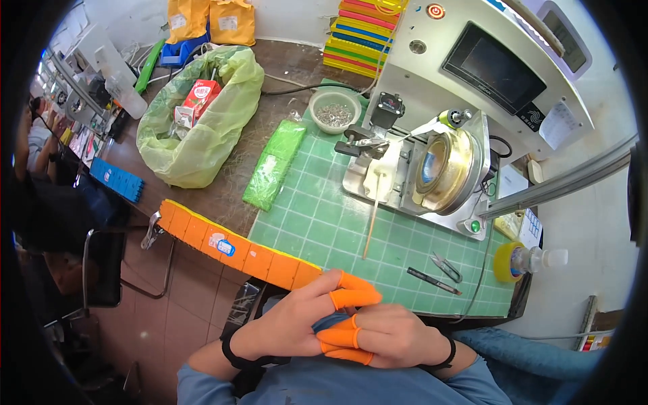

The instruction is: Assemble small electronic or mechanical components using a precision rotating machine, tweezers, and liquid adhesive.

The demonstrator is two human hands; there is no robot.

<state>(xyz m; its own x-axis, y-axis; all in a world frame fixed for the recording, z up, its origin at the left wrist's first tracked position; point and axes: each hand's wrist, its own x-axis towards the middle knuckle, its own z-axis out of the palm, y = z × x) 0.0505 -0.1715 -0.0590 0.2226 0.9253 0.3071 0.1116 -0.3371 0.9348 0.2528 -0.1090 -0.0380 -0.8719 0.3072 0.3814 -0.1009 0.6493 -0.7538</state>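
Basically, both hands meet in front of the torso, at the near edge of the desk [226, 196]. Left hand [287, 320]: fingers bent, tips toward the right; right hand [398, 337]: fingers curled, tips toward the left. Orange finger covers [356, 297] sit on fingers of both, long axes roughly sideways, ends pointing inward from each side. Hands together; cannot tell if anything is pinched between them.

Orange segmented strip [233, 244] along the desk edge, long axis slanting from a metal clamp [152, 229] at upper left down to the left hand; near end just beside the fingers, contact unclear.

Green mat [317, 229] ahead, bare stretch between strip and machine [418, 57]. Thin stick [372, 226] juts from the machine toward the person. Right side tighter: black cutter [434, 281] and small snips [447, 268], both slanting down to the right, near the mat's front edge. Green packet [275, 165] bounds the mat's left. Tiled floor [179, 297] drops away past the strip.
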